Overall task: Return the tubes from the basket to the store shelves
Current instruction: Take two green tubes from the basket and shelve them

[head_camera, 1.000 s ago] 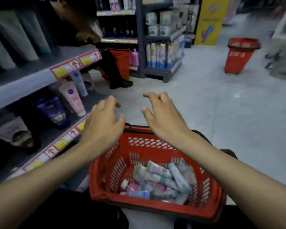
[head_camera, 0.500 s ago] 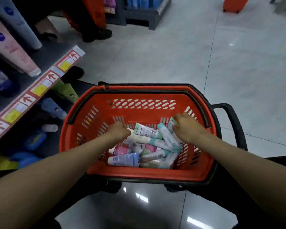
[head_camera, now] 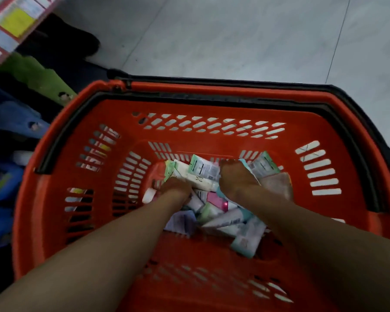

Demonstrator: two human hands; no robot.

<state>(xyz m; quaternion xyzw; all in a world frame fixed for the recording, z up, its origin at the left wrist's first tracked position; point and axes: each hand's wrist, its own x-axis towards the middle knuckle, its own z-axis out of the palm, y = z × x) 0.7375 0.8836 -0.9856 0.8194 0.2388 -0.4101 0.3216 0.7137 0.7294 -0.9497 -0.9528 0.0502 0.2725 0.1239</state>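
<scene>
In one red basket [head_camera: 212, 140], about ten tubes [head_camera: 227, 219], left hand [head_camera: 175, 190] and right hand [head_camera: 236, 179] among them, grips unclear.

Fingers of left hand [head_camera: 175, 188] buried among tubes [head_camera: 204, 174]; right hand [head_camera: 236, 179] fingers hidden; grip unclear.

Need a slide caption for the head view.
Left hand and right hand are down among the tubes piled in the red basket, a store shelf at the left; grips unclear.
</scene>
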